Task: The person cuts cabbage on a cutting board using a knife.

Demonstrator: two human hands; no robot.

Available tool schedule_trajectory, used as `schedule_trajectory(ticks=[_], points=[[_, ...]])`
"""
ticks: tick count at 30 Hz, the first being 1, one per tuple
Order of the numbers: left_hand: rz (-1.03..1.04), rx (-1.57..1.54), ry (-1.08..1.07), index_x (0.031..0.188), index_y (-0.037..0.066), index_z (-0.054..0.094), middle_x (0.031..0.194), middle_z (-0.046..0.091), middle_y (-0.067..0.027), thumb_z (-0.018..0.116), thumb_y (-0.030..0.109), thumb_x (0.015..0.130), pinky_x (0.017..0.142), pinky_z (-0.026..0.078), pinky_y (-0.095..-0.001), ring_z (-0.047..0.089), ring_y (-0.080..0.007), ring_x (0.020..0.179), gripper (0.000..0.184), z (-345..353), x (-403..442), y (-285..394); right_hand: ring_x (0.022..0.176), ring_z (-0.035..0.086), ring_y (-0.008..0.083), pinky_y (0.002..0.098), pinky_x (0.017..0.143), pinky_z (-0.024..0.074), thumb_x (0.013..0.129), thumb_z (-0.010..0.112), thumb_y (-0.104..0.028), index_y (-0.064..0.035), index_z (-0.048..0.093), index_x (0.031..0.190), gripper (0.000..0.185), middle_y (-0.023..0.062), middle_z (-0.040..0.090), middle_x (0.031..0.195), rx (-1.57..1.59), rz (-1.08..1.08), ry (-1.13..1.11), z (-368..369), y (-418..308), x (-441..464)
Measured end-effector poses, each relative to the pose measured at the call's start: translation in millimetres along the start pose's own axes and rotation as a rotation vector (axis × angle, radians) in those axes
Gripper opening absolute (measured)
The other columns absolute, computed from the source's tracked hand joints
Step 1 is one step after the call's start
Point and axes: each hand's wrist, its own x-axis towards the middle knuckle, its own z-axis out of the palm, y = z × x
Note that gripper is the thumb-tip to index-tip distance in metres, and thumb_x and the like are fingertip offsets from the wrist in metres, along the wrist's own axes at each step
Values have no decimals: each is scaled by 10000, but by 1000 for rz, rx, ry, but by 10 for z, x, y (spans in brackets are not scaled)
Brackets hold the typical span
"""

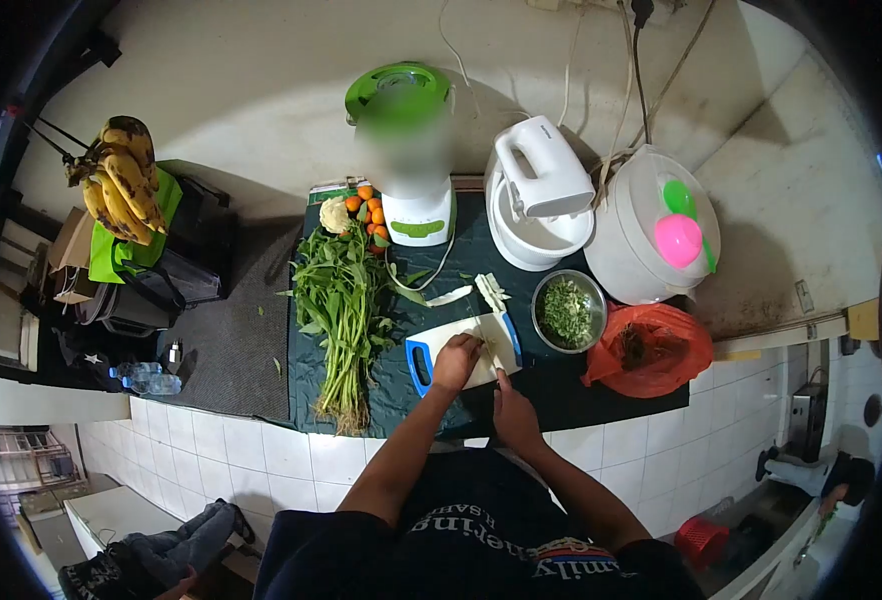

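A white cutting board [444,342] with a blue edge lies at the front of the dark-covered table. My left hand [457,360] is closed on the board, pressing on something too small to name. Beside it on the right, my right hand [514,412] is wrapped round the handle of a knife [495,364], whose blade lies over the board. White vegetable pieces [491,292] rest behind the board. A metal bowl [569,311] of chopped greens stands to the right, and a large bunch of leafy greens [341,310] lies to the left.
A green and white blender [419,210], a white mixer with bowl [541,180], a white rice cooker [641,230] and a red plastic bag [661,350] stand around. Tomatoes and cauliflower are at the back left; bananas [121,185] hang farther left. Another person's legs [191,540] show lower left.
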Motion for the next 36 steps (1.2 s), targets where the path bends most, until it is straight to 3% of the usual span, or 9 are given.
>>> schedule_trajectory(ticks=[2, 12, 15, 27, 29, 36], points=[[-21, 0, -7, 1006, 38, 720, 1004, 699, -137, 691, 151, 901, 853, 555, -451, 665, -361, 971, 157, 9, -14, -12, 850, 663, 481, 590, 781, 521, 1061, 452, -206, -42, 380, 1514, 488, 292, 671, 955, -5, 51, -41, -33, -58, -91], [25, -7, 19, 1042, 36, 726, 1044, 700, -146, 703, 125, 884, 875, 555, -437, 670, -360, 989, 182, -54, -83, 82, 856, 665, 469, 593, 773, 514, 1061, 457, -209, -43, 379, 1512, 487, 282, 665, 960, -54, 47, -40, 144, 51, 65], [44, 1, 20, 1046, 31, 731, 1053, 706, -152, 714, 88, 862, 870, 561, -432, 683, -362, 977, 193, -86, -78, 91, 819, 682, 442, 552, 720, 554, 1058, 462, -213, -68, 351, 1537, 512, 244, 672, 949, -61, -62, 67, 191, 134, 95], [-51, -101, 72, 991, 12, 751, 1004, 710, -164, 725, 73, 865, 830, 567, -428, 693, -367, 917, 142, 13, -96, 60, 781, 670, 455, 570, 688, 539, 1059, 455, -213, -61, 364, 1530, 503, 249, 653, 905, -44, 6, -41, 63, 67, -231], [-52, -95, 72, 993, 13, 754, 1005, 711, -166, 726, 71, 862, 828, 568, -426, 694, -368, 915, 146, 3, -98, 78, 841, 665, 463, 576, 763, 524, 1054, 470, -188, -61, 394, 1509, 478, 277, 662, 938, -53, 52, -54, 94, 71, -169], [-89, -127, 61, 1006, 11, 761, 995, 715, -169, 718, 61, 861, 818, 572, -415, 707, -356, 895, 159, 0, -84, 60, 820, 673, 474, 583, 756, 530, 1045, 479, -176, -58, 425, 1491, 464, 284, 677, 923, 7, -33, 70, 112, 86, 12]])
